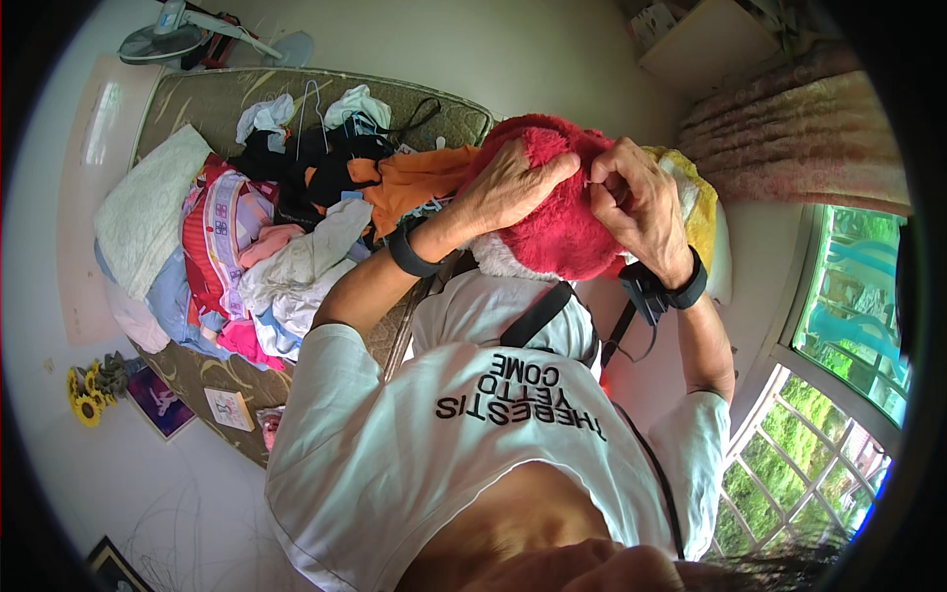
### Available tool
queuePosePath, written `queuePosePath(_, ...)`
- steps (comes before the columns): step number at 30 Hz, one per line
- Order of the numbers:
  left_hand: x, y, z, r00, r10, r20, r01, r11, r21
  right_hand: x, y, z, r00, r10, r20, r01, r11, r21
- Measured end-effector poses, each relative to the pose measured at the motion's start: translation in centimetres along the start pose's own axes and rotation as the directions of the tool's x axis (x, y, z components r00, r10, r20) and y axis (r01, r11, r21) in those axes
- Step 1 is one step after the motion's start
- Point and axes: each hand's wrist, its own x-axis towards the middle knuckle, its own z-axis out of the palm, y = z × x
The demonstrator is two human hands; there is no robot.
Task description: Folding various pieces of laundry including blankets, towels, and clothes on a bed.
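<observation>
A fluffy red plush item (558, 229) with white plush along its lower edge sits bunched in front of my torso. I cannot tell whether it is a garment or a soft toy. My left hand (514, 181) grips its upper left part, the thumb lying across the pile. Close by on the right, my right hand (640, 203) has its thumb and forefinger pinched together over the red plush. A tiny whitish bit (588, 182), perhaps thread, shows at those fingertips. Yellow and white plush fabric (692, 196) lies behind my right hand.
On the left, a bare patterned mattress (200, 100) bears heaped clothes (296, 274), an orange garment (414, 185) and a wire hanger (311, 111). A fan (166, 41) lies beyond it. Barred windows (806, 444) and a curtain (792, 140) are on the right. A cable (651, 459) runs down my shirt.
</observation>
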Motion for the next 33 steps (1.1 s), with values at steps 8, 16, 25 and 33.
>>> queuePosePath(8,-0.4,-1.1,0.9,0.971,0.232,-0.055,-0.214,0.951,0.224,-1.0,-0.6,0.9,0.997,0.058,-0.049,-0.059,0.998,-0.026)
queuePosePath(16,-0.9,0.1,0.6,0.996,-0.051,0.071,0.044,0.994,0.098,-1.2,-0.9,1.6,0.996,0.028,-0.080,-0.045,0.974,-0.222)
queuePosePath(25,-1.5,-2.5,0.7,0.983,0.120,-0.138,-0.097,0.982,0.160,-2.4,-0.9,1.5,1.000,0.009,0.005,-0.009,0.993,-0.121)
queuePosePath(33,-1.8,-1.5,1.0,0.993,0.001,-0.121,0.007,0.997,0.072,-1.8,-1.2,2.9,0.985,-0.008,-0.175,-0.022,0.986,-0.168)
